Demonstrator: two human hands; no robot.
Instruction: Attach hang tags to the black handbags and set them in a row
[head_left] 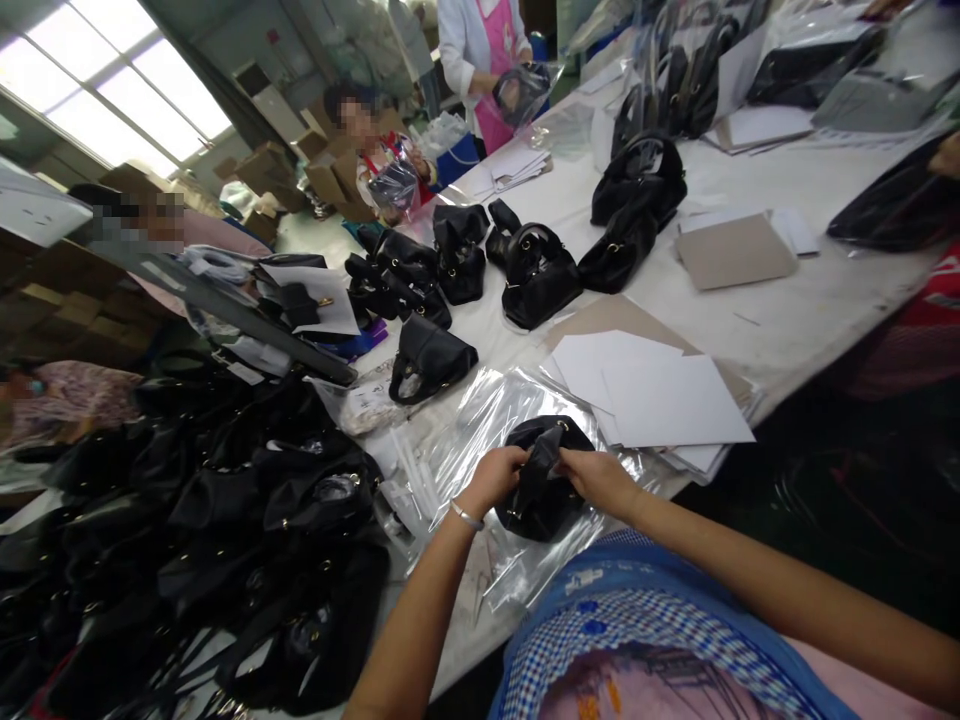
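Note:
A black handbag lies at the table's near edge, on a stack of clear plastic bags. My left hand, with a bracelet at the wrist, is closed on the bag's black upper part from the left. From the right, my right hand pinches the same part near a small gold fitting. Both hands are close together over the bag's top. White and brown sheets lie just beyond my right hand. Another black handbag rests on the table past my left hand.
A big heap of black bags fills the left side. Several black handbags stand farther up the white table. Cardboard sheets lie at right. A metal post slants at left. Other people work around the table, one in a pink apron.

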